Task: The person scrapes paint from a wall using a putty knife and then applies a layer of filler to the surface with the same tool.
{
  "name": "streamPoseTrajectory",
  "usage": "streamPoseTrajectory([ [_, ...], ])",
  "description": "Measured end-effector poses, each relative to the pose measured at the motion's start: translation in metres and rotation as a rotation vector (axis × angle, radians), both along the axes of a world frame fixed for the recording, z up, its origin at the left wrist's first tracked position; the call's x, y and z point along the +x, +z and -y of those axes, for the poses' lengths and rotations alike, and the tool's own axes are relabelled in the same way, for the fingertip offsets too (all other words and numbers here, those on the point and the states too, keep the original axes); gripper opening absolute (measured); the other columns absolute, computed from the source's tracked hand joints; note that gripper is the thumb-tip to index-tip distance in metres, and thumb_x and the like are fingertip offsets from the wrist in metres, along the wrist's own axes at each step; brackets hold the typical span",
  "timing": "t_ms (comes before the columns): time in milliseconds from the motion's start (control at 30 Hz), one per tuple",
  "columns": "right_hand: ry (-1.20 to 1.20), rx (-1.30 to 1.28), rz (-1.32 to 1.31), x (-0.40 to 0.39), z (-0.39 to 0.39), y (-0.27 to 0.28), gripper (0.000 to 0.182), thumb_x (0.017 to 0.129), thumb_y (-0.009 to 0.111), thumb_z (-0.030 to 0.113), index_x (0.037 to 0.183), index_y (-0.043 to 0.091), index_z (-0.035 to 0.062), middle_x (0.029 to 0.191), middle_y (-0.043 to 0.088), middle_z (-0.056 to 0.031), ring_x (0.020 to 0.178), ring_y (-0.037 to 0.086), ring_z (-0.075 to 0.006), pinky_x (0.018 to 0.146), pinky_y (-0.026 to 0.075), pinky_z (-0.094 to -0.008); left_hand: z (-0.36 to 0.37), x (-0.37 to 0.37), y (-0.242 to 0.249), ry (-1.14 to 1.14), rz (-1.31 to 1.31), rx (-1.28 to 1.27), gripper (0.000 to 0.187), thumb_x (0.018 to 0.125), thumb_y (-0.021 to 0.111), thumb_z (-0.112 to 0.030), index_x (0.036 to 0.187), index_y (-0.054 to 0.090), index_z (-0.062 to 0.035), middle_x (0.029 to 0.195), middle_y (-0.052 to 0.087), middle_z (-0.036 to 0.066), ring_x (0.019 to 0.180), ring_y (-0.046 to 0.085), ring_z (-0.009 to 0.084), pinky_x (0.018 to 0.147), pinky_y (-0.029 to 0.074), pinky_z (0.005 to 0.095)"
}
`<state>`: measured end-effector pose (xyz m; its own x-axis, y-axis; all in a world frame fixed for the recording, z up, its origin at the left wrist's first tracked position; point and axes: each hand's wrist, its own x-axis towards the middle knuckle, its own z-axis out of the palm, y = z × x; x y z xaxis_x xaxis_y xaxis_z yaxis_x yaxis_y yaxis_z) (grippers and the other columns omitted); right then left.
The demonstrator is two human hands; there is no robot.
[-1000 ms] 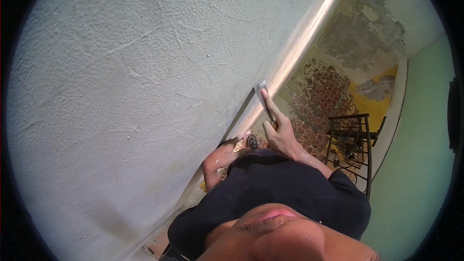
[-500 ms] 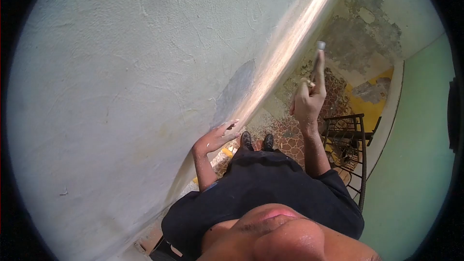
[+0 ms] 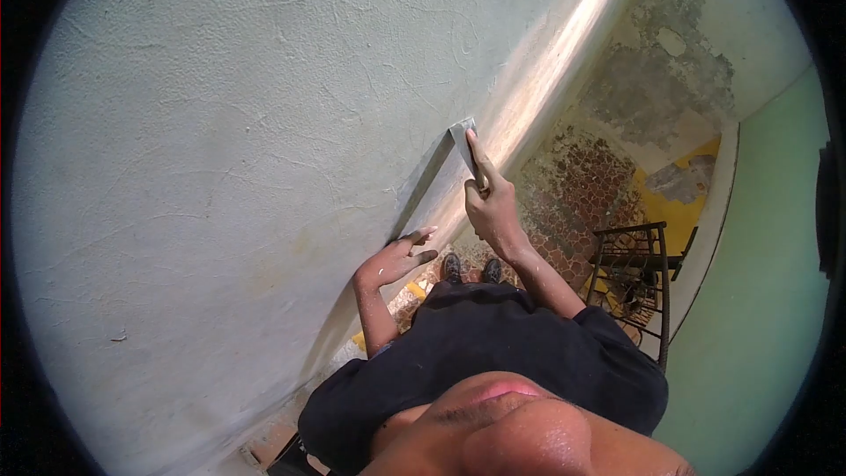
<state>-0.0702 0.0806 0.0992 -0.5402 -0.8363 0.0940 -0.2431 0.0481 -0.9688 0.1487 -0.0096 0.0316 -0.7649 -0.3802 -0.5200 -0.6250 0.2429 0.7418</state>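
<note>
My right hand (image 3: pixel 495 213) is closed around the handle of a putty knife (image 3: pixel 462 134), one finger stretched along it toward the blade. The metal blade meets the painted wall (image 3: pixel 229 141), or lies very near it, close to the brightly lit corner edge. Lower down, my left hand (image 3: pixel 397 259) is open, its fingers spread against the wall by that edge. Pale dust specks show on both forearms. Much of the putty knife's handle is hidden in my right hand.
A dark metal rack (image 3: pixel 648 278) stands on the right, beside a green wall (image 3: pixel 758 256). Below lies a patterned tile floor (image 3: pixel 582 185) with my shoes on it. Patchy, stained plaster (image 3: pixel 670 62) shows at the upper right.
My right hand has swung left with the putty knife, from out in the air over the floor to the wall's edge. My left hand has hardly moved.
</note>
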Motion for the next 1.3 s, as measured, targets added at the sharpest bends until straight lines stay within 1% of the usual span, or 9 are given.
streamPoseTrajectory([
  [267,-0.067,-0.046,-0.117,-0.052,-0.006,-0.014,0.079,0.091,0.044,-0.006,0.165,0.032,0.0216,0.128,0.069,-0.0217,0.056,0.048,-0.0036,0.046,0.046,-0.0257,0.001,0.003,-0.002,0.030,-0.029,0.027,0.072,0.100,0.064,-0.052,0.158,0.042,-0.0156,0.144,0.059,0.023,0.135,0.055,0.0343,0.112,0.042,0.0397],
  [333,-0.573,-0.572,0.013,-0.112,-0.007,0.029,0.076,0.093,0.040,-0.004,0.166,0.020,0.0098,0.065,0.060,-0.0043,0.038,0.042,-0.0069,0.030,0.040,-0.0257,-0.005,0.007,-0.006,0.043,-0.067,0.045,0.071,0.100,0.064,-0.052,0.157,0.043,-0.0153,0.144,0.059,0.023,0.135,0.055,0.0339,0.112,0.043,0.0399],
  [400,-0.695,-0.497,-0.127,-0.120,-0.029,0.105,0.074,0.094,0.037,-0.006,0.165,0.027,0.0132,0.141,0.058,-0.0281,0.051,0.053,-0.0044,0.034,0.046,-0.0224,-0.002,0.006,-0.008,0.006,-0.100,0.025,0.071,0.099,0.065,-0.052,0.157,0.045,-0.0155,0.145,0.059,0.022,0.134,0.056,0.0334,0.112,0.043,0.0407],
  [500,-0.491,-0.324,-0.085,-0.107,-0.050,0.132,0.077,0.092,0.037,-0.009,0.164,0.031,0.0185,0.158,0.042,-0.0285,0.052,0.051,-0.0006,0.036,0.046,-0.0202,-0.001,0.005,-0.003,-0.032,-0.066,-0.002,0.071,0.099,0.065,-0.053,0.157,0.045,-0.0166,0.145,0.058,0.022,0.133,0.057,0.0339,0.112,0.044,0.0409],
  [567,-0.438,-0.264,-0.146,-0.136,-0.039,0.056,0.074,0.092,0.039,-0.008,0.163,0.029,0.0101,0.085,0.072,-0.0162,0.056,0.067,-0.0150,0.035,0.043,-0.0202,-0.003,0.007,-0.002,-0.014,-0.055,0.010,0.071,0.099,0.065,-0.053,0.157,0.044,-0.0169,0.146,0.058,0.023,0.133,0.057,0.0343,0.112,0.043,0.0408],
  [633,-0.129,-0.421,-0.091,-0.100,-0.031,0.042,0.083,0.090,0.043,-0.013,0.163,0.031,0.0255,0.166,0.035,-0.0124,0.061,0.055,0.0034,0.041,0.046,-0.0154,-0.001,0.004,-0.001,0.007,-0.053,0.014,0.071,0.099,0.064,-0.053,0.157,0.044,-0.0172,0.146,0.057,0.023,0.134,0.057,0.0347,0.113,0.043,0.0408],
  [733,0.033,-0.194,-0.175,-0.043,-0.021,-0.018,0.087,0.085,0.038,-0.019,0.163,0.032,0.0189,0.164,0.038,-0.0160,0.130,0.063,-0.0239,0.049,0.049,-0.0148,-0.001,0.004,0.000,-0.030,-0.024,0.002,0.073,0.100,0.063,-0.054,0.159,0.041,-0.0179,0.147,0.056,0.024,0.134,0.056,0.0355,0.113,0.043,0.0412],
  [800,0.073,-0.115,-0.151,-0.008,-0.023,-0.019,0.086,0.088,0.044,-0.015,0.163,0.032,0.0262,0.152,0.054,-0.0184,0.080,0.071,-0.0174,0.050,0.049,-0.0181,-0.007,0.007,0.003,-0.037,0.047,0.009,0.074,0.100,0.063,-0.055,0.159,0.039,-0.0181,0.148,0.056,0.024,0.135,0.056,0.0361,0.112,0.043,0.0416],
  [1300,-0.527,-0.409,0.033,-0.177,0.057,0.139,0.065,0.101,0.047,0.004,0.164,0.030,0.0144,0.076,0.064,-0.0086,0.038,0.044,-0.0062,0.030,0.042,-0.0249,0.005,0.002,0.006,-0.140,-0.008,-0.029,0.073,0.101,0.064,-0.049,0.158,0.040,-0.0102,0.150,0.054,0.021,0.140,0.051,0.0316,0.115,0.042,0.0421],
])
